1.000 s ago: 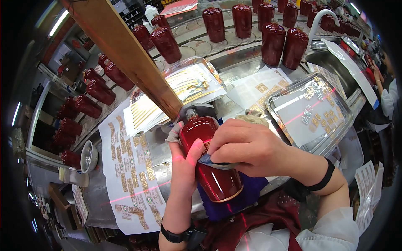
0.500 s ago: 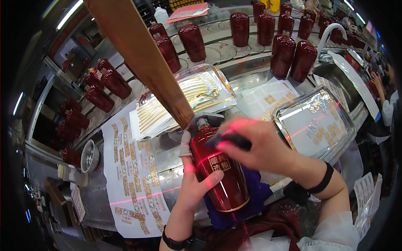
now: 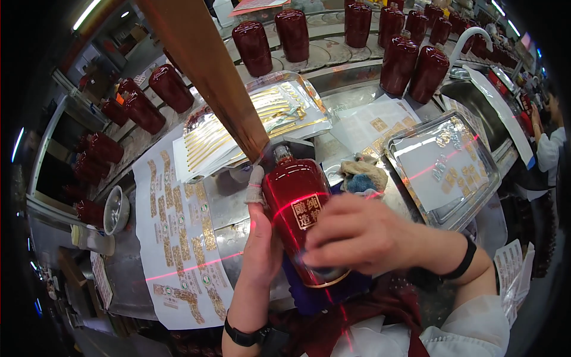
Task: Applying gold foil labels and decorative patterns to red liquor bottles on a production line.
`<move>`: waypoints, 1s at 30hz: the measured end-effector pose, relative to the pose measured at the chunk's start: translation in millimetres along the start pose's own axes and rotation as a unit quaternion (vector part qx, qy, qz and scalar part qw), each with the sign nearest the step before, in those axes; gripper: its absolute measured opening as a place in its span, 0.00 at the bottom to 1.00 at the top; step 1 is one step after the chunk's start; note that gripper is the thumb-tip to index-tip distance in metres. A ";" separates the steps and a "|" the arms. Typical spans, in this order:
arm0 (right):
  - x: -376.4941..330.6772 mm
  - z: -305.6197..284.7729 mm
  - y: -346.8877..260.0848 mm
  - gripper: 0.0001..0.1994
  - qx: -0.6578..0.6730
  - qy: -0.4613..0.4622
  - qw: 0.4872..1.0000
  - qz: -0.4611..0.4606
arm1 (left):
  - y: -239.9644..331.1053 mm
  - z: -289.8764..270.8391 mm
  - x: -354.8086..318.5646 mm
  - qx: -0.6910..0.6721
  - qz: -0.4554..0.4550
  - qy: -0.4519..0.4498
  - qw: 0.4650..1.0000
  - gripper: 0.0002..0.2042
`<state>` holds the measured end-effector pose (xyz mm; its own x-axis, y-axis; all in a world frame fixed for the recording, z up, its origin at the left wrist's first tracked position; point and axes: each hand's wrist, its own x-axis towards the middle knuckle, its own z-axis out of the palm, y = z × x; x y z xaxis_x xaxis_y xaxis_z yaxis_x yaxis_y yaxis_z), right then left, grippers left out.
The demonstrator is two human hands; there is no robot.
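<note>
A glossy dark red bottle (image 3: 292,185) with a clear neck and a gold square emblem leans slightly, its base on a purple cloth (image 3: 297,296) near me. Along its left side lies my left hand (image 3: 262,241), closed against the glass, with a pale cover on one finger. My right hand (image 3: 357,235), blurred by motion, bends its fingers over the lower front of the bottle. A small dark tool (image 3: 325,272) shows partly beneath those fingertips; its exact kind is hidden. Red light lines cross the bottle and my left hand.
A wooden post (image 3: 208,71) rises just behind the bottle. Gold decal sheets (image 3: 178,238) lie left, gold strips on a tray (image 3: 321,107) behind, and a decal tray (image 3: 437,205) right. A tan-and-blue rag (image 3: 363,178) sits nearby. More red bottles (image 3: 357,25) line the conveyor.
My right hand has moved down from the bottle's shoulder to its lower front. My left thumb has come off the bottle's front to its side. The rag behind has come into sight.
</note>
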<state>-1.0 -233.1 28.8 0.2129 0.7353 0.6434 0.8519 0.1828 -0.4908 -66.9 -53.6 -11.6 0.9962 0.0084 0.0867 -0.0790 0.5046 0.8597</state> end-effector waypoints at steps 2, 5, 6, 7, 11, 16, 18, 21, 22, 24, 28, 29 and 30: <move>-24.9 4.8 -23.7 0.14 0.115 0.037 0.989 0.089 | -2.7 0.5 1.3 -0.010 0.017 0.001 1.000 0.41; -47.0 3.0 -38.5 0.12 0.151 0.168 0.938 0.262 | -5.7 1.6 1.8 0.004 0.037 0.001 0.999 0.38; -50.7 8.9 -49.2 0.12 0.267 0.216 0.858 0.382 | -5.9 1.8 2.0 0.007 0.041 0.003 0.999 0.36; -52.2 10.2 -54.6 0.11 0.310 0.215 0.822 0.426 | -6.0 2.3 1.1 0.008 0.040 0.004 0.999 0.35; -46.3 25.8 -59.8 0.10 0.348 0.240 0.779 0.463 | -4.5 1.9 -1.5 0.005 0.017 -0.010 1.000 0.35; -45.5 34.7 -49.7 0.11 0.313 0.246 0.805 0.440 | -7.0 -0.7 -1.2 -0.018 0.013 0.010 1.000 0.32; -48.7 35.3 -45.9 0.11 0.292 0.239 0.826 0.420 | -7.5 -2.3 -0.7 -0.013 0.009 0.007 1.000 0.32; -51.0 38.0 -44.7 0.11 0.285 0.246 0.831 0.409 | -7.4 -3.4 -0.8 -0.002 0.013 -0.008 1.000 0.31; -50.6 39.0 -44.8 0.11 0.281 0.246 0.824 0.425 | -7.2 -3.4 -0.9 -0.003 0.004 -0.002 1.000 0.31; -46.9 40.2 -45.3 0.11 0.293 0.261 0.818 0.421 | -6.9 -2.6 -0.9 -0.015 -0.010 0.016 1.000 0.31; -38.2 30.9 -44.3 0.14 0.280 0.292 0.834 0.375 | -5.5 0.0 -1.3 -0.003 0.019 0.005 1.000 0.32; -39.2 25.2 -43.8 0.17 0.293 0.276 0.835 0.376 | -5.1 0.2 -1.2 -0.002 0.011 -0.002 1.000 0.32; -41.3 16.8 -41.9 0.20 0.295 0.222 0.843 0.392 | -4.8 0.3 -1.2 -0.009 0.001 0.004 1.000 0.33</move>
<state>-53.6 -260.1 12.9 0.8692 0.4883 0.0778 0.0078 0.1437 -0.9896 -67.8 -56.2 -15.7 0.9964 0.0167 0.0835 -0.0800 0.5194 0.8508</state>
